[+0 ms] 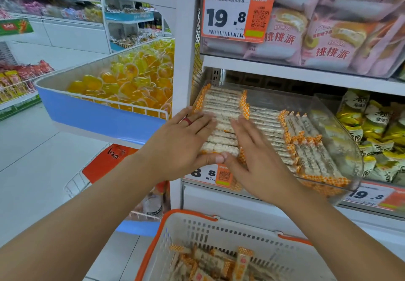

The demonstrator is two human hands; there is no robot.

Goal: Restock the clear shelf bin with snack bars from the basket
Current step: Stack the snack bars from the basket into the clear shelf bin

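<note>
Clear bin (341, 127) holds stacked snack bars (221, 105); basket (197, 230) holds more.

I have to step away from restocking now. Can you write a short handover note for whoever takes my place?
Left hand: flat, fingers straight, pressing on the left stack of bars in the bin; thumb at the stack's front edge.
Right hand: flat on the same stack, thumb meeting the left thumb. Neither hand holds a bar.
Bin: clear, on the middle shelf, with rows of bars on the left and centre; the right end shows bare space.
Basket: below the hands, bars still inside.
Done: several rows placed and being squared.
Left: move the remaining basket bars into the bin.
</note>
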